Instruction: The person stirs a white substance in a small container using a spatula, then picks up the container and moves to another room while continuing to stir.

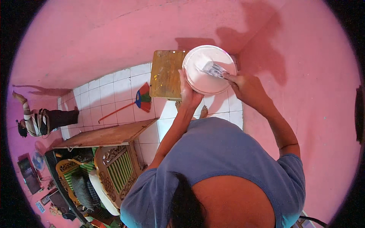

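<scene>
In front of me is a round white tub [209, 85] with pale, creamy paste inside. My left hand [190, 91] supports it from the near left side, the fingers wrapped along its wall. My right hand [247, 89] is closed around the handle of a paste-smeared putty knife [215, 70], which reaches over the tub from the right. Its blade lies at the paste, partly covered with it. Behind the tub's left side is a wooden stool [165, 78] with yellow and white specks on top.
Pink walls [304, 114] meet in a corner ahead. A broom [143, 99] lies on the white tiled floor [114, 91]. A wooden panel [110, 133] and carved chairs with green stripes [121, 173] stand at left. Another person [47, 119] at far left raises an arm toward the wall.
</scene>
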`<state>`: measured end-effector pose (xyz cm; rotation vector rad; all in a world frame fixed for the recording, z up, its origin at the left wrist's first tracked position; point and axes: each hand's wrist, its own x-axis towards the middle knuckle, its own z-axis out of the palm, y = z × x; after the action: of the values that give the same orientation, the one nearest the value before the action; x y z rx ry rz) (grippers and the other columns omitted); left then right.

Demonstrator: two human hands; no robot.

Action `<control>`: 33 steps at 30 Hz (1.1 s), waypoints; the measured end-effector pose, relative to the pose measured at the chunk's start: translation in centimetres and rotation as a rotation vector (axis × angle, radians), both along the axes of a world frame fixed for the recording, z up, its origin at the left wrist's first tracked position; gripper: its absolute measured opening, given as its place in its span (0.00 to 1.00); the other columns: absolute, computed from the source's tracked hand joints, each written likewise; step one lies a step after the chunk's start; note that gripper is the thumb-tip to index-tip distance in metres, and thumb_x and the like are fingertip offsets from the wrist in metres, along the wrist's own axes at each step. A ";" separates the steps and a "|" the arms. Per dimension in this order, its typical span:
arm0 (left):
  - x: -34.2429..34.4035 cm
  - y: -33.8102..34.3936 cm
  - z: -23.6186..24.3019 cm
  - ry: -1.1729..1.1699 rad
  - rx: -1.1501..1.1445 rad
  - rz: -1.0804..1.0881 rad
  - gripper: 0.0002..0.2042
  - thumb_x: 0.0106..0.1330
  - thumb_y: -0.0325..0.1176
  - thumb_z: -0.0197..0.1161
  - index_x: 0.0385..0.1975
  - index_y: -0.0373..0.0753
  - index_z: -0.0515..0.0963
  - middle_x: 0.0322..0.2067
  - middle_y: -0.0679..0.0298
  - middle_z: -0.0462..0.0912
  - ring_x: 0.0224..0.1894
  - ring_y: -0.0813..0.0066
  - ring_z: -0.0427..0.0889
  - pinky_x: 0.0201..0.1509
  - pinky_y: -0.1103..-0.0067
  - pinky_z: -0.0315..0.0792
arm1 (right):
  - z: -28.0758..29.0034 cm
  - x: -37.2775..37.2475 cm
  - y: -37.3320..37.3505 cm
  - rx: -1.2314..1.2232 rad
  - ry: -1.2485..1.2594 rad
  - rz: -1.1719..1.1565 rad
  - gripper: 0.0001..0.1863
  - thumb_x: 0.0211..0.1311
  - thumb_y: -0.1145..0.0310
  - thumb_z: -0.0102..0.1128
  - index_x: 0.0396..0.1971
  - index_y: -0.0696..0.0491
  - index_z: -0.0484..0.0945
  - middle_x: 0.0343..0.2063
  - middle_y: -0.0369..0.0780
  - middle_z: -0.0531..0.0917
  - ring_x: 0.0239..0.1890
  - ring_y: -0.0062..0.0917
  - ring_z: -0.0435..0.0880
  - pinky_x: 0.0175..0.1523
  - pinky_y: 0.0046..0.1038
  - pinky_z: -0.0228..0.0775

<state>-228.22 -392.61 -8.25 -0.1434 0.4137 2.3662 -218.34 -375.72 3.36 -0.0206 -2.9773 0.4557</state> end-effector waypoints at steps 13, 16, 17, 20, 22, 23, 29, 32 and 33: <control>0.3 -0.1 0.0 0.029 -0.003 -0.024 0.34 0.70 0.63 0.38 0.66 0.45 0.59 0.63 0.56 0.65 0.63 0.59 0.67 0.67 0.60 0.63 | 2.1 -1.0 0.5 -0.078 -0.065 0.026 0.16 0.59 0.72 0.54 0.47 0.50 0.81 0.29 0.50 0.81 0.29 0.44 0.80 0.36 0.40 0.71; 0.5 0.1 0.8 -0.007 0.022 -0.050 0.33 0.70 0.63 0.39 0.66 0.45 0.60 0.63 0.56 0.65 0.63 0.59 0.67 0.67 0.60 0.63 | 2.8 -2.2 0.2 -0.145 -0.080 0.007 0.16 0.59 0.73 0.53 0.48 0.52 0.81 0.30 0.51 0.81 0.30 0.44 0.81 0.37 0.40 0.71; 0.6 0.4 1.1 -0.004 0.026 -0.053 0.33 0.70 0.63 0.39 0.66 0.45 0.60 0.63 0.56 0.65 0.63 0.59 0.67 0.67 0.60 0.63 | 3.0 -2.6 0.2 -0.145 -0.056 0.004 0.16 0.59 0.73 0.53 0.47 0.52 0.81 0.30 0.51 0.81 0.30 0.44 0.81 0.37 0.40 0.71; 1.0 0.8 1.5 0.008 0.010 -0.038 0.33 0.70 0.63 0.40 0.66 0.45 0.61 0.63 0.56 0.66 0.63 0.60 0.67 0.67 0.60 0.63 | 1.7 -2.9 0.4 -0.020 -0.051 0.033 0.16 0.59 0.73 0.53 0.48 0.52 0.81 0.29 0.51 0.81 0.31 0.44 0.81 0.37 0.41 0.71; 0.9 0.9 1.3 0.028 -0.009 -0.029 0.33 0.70 0.63 0.40 0.65 0.45 0.61 0.63 0.56 0.67 0.63 0.60 0.67 0.67 0.60 0.63 | 1.6 -2.2 0.4 -0.004 -0.084 0.032 0.17 0.59 0.73 0.53 0.48 0.52 0.81 0.29 0.51 0.81 0.31 0.44 0.81 0.37 0.41 0.71; 0.8 0.8 0.9 0.026 -0.008 -0.027 0.33 0.70 0.63 0.40 0.65 0.45 0.61 0.63 0.56 0.67 0.63 0.60 0.67 0.67 0.60 0.63 | 1.6 -1.9 0.3 0.012 -0.117 0.030 0.17 0.59 0.73 0.53 0.48 0.52 0.81 0.28 0.51 0.81 0.31 0.44 0.81 0.37 0.41 0.71; 1.0 0.2 1.3 0.070 0.052 -0.032 0.32 0.70 0.62 0.39 0.65 0.44 0.61 0.62 0.56 0.67 0.63 0.59 0.69 0.67 0.60 0.63 | 4.8 -2.3 -0.5 -0.145 -0.173 -0.024 0.17 0.60 0.73 0.52 0.48 0.53 0.80 0.30 0.52 0.81 0.32 0.44 0.81 0.37 0.41 0.71; 1.1 0.6 2.0 0.030 -0.004 -0.016 0.33 0.70 0.62 0.39 0.65 0.44 0.61 0.62 0.56 0.67 0.62 0.59 0.69 0.67 0.60 0.63 | 3.1 -3.1 -0.1 -0.142 -0.120 -0.009 0.16 0.60 0.73 0.52 0.48 0.53 0.80 0.31 0.52 0.81 0.32 0.44 0.82 0.37 0.40 0.71; 1.0 0.6 2.1 0.027 0.017 -0.031 0.33 0.70 0.62 0.39 0.65 0.43 0.61 0.62 0.56 0.67 0.62 0.59 0.69 0.67 0.60 0.63 | 2.4 -3.0 -0.1 -0.139 -0.118 -0.013 0.16 0.60 0.73 0.52 0.48 0.53 0.80 0.31 0.52 0.81 0.32 0.44 0.82 0.37 0.40 0.71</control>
<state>-227.21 -392.02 -6.11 -0.0966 0.4056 2.3432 -221.30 -375.80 5.79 -0.0839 -3.0513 0.6825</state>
